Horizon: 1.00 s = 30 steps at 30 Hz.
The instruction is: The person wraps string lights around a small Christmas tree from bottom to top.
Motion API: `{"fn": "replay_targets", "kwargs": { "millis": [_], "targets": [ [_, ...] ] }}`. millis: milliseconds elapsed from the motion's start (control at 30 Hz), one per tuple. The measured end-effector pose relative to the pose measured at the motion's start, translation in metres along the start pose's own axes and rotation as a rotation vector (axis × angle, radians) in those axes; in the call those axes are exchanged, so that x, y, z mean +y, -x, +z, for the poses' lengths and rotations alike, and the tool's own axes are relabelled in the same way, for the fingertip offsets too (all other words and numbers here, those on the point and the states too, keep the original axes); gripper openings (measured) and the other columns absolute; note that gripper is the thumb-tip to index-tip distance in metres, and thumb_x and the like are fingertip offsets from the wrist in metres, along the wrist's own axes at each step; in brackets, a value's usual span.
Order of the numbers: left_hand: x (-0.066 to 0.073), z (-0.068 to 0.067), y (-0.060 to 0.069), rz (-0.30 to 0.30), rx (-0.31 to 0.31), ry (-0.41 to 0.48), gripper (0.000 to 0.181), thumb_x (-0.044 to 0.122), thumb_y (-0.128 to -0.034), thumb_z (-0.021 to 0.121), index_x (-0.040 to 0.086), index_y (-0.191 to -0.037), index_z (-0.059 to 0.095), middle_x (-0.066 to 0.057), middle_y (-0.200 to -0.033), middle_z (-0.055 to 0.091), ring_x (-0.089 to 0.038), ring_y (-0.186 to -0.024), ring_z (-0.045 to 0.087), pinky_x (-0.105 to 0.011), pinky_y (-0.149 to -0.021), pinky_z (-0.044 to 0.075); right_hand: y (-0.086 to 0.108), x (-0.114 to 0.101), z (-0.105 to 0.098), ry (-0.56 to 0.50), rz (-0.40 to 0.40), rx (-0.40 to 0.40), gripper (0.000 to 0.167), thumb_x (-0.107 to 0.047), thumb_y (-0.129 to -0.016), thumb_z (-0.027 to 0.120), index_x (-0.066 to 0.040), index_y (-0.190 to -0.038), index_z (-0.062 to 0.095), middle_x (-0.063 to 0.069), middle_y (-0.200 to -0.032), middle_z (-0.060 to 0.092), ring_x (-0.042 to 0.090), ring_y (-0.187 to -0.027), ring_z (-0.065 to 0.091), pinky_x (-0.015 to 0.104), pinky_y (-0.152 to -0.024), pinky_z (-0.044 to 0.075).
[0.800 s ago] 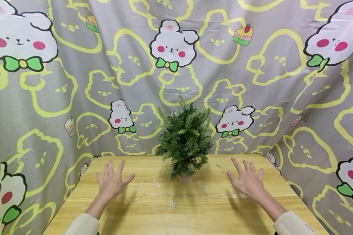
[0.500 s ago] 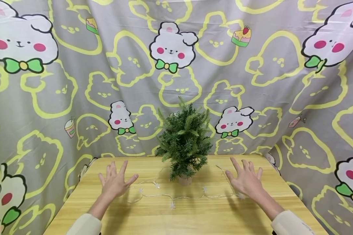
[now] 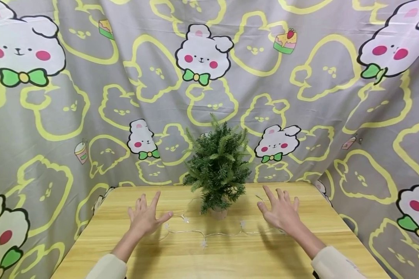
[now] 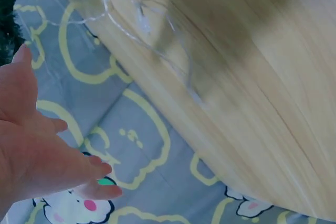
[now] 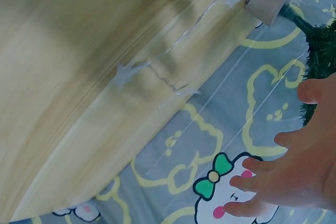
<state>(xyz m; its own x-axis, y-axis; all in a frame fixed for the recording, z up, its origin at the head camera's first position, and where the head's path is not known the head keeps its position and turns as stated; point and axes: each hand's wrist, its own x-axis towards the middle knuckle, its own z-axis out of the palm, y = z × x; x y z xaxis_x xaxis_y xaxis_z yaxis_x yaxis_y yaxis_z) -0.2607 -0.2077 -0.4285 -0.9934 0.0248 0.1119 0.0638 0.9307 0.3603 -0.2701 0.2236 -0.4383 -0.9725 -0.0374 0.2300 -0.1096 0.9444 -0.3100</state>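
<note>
A small artificial pine tree (image 3: 219, 164) stands upright in a pale round pot (image 3: 218, 213) near the table's back edge. In front of it lies a clear string of star lights (image 3: 223, 234), stretched sideways across the wood. My left hand (image 3: 144, 217) hovers over the left end of the string, fingers spread, holding nothing. On the other side my right hand (image 3: 283, 212) hangs above the string's right end, also spread and holding nothing. Both wrist views show the hands apart from the tree; the right hand hides part of the string in the head view.
The light wooden table (image 3: 209, 263) carries the tree and the lights. Close behind and on both sides hangs a grey curtain (image 3: 216, 97) printed with yellow outlines and white rabbit heads.
Both hands have moved inward, the left to the right and the right to the left, towards the tree. Tree and light string lie as before.
</note>
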Motion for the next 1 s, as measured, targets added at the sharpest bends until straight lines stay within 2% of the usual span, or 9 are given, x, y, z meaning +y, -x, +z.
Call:
{"fn": "replay_targets", "kwargs": {
  "millis": [200,333,500,600,733,867,1000],
  "targets": [
    [0.016,0.009,0.001,0.015,-0.012,0.046,0.095,0.06,-0.0917,0.064,0.014,-0.162,0.021,-0.043,-0.159,0.007,-0.06,-0.148,0.012,-0.082,-0.11,0.003,0.001,-0.014,0.01,-0.016,-0.022,-0.014,0.071,-0.042,-0.098,0.058,-0.019,-0.16,0.031,0.034,-0.151,0.04,0.056,-0.14,0.035,0.082,-0.109,0.011],
    [0.022,0.017,0.003,0.02,-0.027,0.084,0.093,0.058,-0.092,0.065,0.015,-0.162,0.022,-0.041,-0.16,0.006,-0.059,-0.148,0.012,-0.081,-0.111,0.002,0.003,-0.023,0.021,-0.1,-0.04,-0.023,0.071,-0.036,-0.096,0.061,-0.016,-0.159,0.034,0.034,-0.148,0.045,0.053,-0.136,0.042,0.079,-0.109,0.019],
    [0.022,0.028,0.005,0.036,-0.028,0.113,0.091,0.053,-0.0897,0.071,0.015,-0.161,0.028,-0.042,-0.158,0.015,-0.059,-0.146,0.02,-0.081,-0.111,0.009,0.005,-0.028,0.035,-0.279,-0.054,-0.099,0.064,-0.026,-0.096,0.063,-0.01,-0.154,0.042,0.033,-0.143,0.052,0.055,-0.13,0.05,0.075,-0.103,0.037],
    [0.019,0.035,0.007,0.035,-0.034,0.138,0.089,0.052,-0.0894,0.071,0.015,-0.16,0.03,-0.042,-0.157,0.019,-0.06,-0.144,0.023,-0.079,-0.112,0.015,0.009,-0.028,0.043,-0.351,-0.053,-0.129,0.059,-0.021,-0.093,0.067,-0.008,-0.148,0.049,0.03,-0.14,0.057,0.052,-0.125,0.055,0.071,-0.098,0.045],
    [0.014,0.042,0.011,0.044,-0.015,0.188,0.085,0.048,-0.0888,0.073,0.014,-0.157,0.035,-0.043,-0.154,0.025,-0.062,-0.142,0.026,-0.079,-0.109,0.021,0.013,-0.028,0.051,-0.376,-0.055,-0.114,0.05,-0.019,-0.09,0.071,-0.01,-0.137,0.06,0.027,-0.127,0.065,0.045,-0.114,0.064,0.064,-0.092,0.052],
    [0.014,0.043,0.015,0.065,-0.019,0.267,0.083,0.035,-0.0844,0.08,0.01,-0.153,0.041,-0.045,-0.149,0.031,-0.065,-0.138,0.03,-0.082,-0.105,0.023,0.015,-0.028,0.056,-0.409,-0.04,-0.085,0.042,-0.018,-0.087,0.074,-0.012,-0.128,0.066,0.022,-0.113,0.072,0.036,-0.102,0.069,0.056,-0.087,0.056],
    [0.017,0.043,0.014,0.067,-0.029,0.331,0.079,0.025,-0.0806,0.084,0.007,-0.149,0.047,-0.041,-0.144,0.041,-0.061,-0.13,0.042,-0.08,-0.1,0.032,0.014,-0.028,0.06,-0.475,-0.023,-0.085,0.04,-0.014,-0.085,0.076,-0.009,-0.124,0.069,0.016,-0.103,0.074,0.028,-0.092,0.07,0.048,-0.083,0.058]
  ]
}}
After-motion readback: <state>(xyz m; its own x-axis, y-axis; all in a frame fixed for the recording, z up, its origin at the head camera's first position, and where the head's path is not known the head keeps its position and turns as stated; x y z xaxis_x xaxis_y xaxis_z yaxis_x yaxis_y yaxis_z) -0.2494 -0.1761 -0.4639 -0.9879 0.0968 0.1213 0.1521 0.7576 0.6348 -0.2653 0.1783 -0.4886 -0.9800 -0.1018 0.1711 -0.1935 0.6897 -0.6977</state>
